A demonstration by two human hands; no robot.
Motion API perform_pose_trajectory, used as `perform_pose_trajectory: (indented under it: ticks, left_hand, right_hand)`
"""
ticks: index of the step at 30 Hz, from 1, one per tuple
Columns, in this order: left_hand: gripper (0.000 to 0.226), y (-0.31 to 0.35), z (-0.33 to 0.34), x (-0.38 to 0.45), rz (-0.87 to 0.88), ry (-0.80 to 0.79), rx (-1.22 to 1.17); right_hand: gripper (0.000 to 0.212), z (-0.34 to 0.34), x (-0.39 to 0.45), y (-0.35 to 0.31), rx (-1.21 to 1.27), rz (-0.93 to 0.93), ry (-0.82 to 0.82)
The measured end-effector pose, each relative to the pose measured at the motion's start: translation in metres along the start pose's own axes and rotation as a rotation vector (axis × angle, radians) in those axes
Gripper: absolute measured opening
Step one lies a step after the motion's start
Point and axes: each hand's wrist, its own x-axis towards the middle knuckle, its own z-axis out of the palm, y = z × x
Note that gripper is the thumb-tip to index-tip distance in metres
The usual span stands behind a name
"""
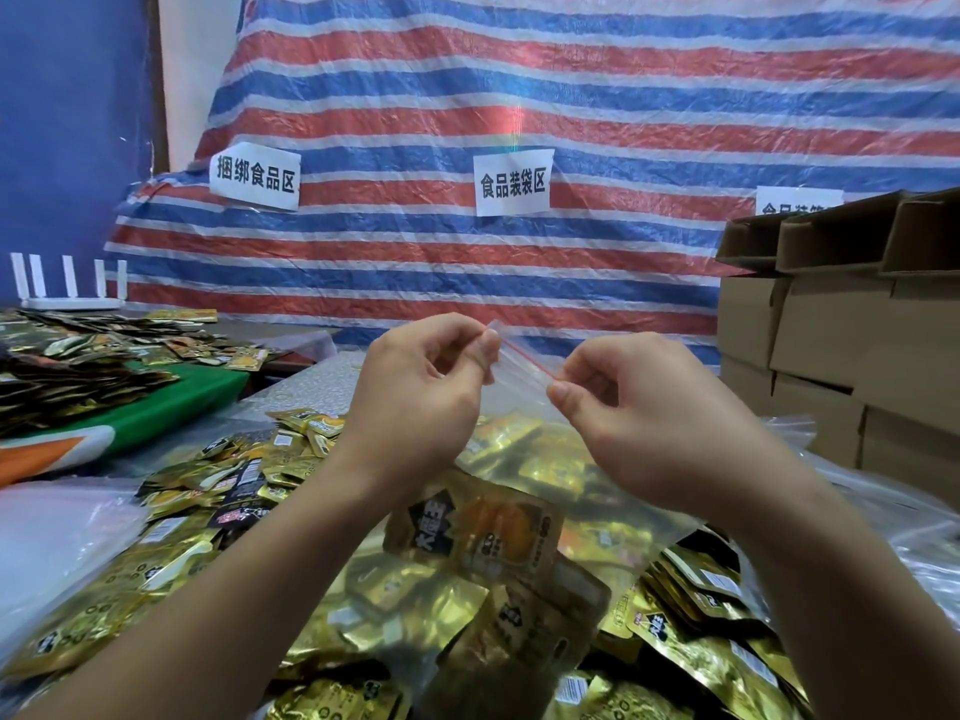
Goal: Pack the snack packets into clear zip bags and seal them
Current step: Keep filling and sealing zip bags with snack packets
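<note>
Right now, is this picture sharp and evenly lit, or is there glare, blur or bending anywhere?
Head view: wide-angle bending curves the stacked brown cardboard boxes at the right edge; a faint rainbow flare sits above the white paper sign; the gold foil snack packets glint; the clear zip bag with red strip veils the packets behind it; lighting is soft, without hard shadows.

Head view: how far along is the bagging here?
Done: gold foil snack packets already sit inside the clear zip bag with a red seal strip. In hand: left hand and right hand pinch that strip, apparently sealing. Left: the loose gold packet pile is unbagged.
</note>
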Motion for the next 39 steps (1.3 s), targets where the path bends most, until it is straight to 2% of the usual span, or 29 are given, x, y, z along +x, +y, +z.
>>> perform_pose_trajectory:
  ticks: [4, 8, 12, 18, 24, 31, 39]
  left_hand:
    - [0.025, -0.009, 0.005, 0.000, -0.084, -0.005, -0.036]
    - [0.026, -0.018, 0.005, 0.002, -0.094, 0.063, -0.025]
    - [0.026, -0.020, 0.004, 0.004, -0.078, 0.103, -0.017]
    - [0.024, -0.013, -0.001, 0.007, -0.035, 0.041, -0.051]
    - [0.023, -0.009, 0.000, 0.005, -0.038, 0.027, -0.057]
    - [0.025, -0.019, 0.002, 0.004, -0.052, 0.147, -0.002]
    - [0.025, -0.032, 0.002, 0.009, -0.114, 0.214, 0.005]
  right_hand:
    - [0.020, -0.006, -0.002, 0.003, -0.056, 0.031, -0.081]
    - [0.027, -0.008, -0.002, 0.005, -0.087, 0.040, -0.135]
    - [0.028, -0.007, -0.001, 0.005, -0.072, 0.035, -0.128]
    - [0.024, -0.005, 0.001, 0.002, -0.017, -0.006, -0.023]
    - [0.023, -0.015, -0.001, 0.006, -0.032, 0.014, -0.091]
    - [0.031, -0.012, -0.005, 0.000, -0.104, 0.000, -0.182]
    - [0.037, -0.013, -0.007, -0.002, -0.114, 0.021, -0.244]
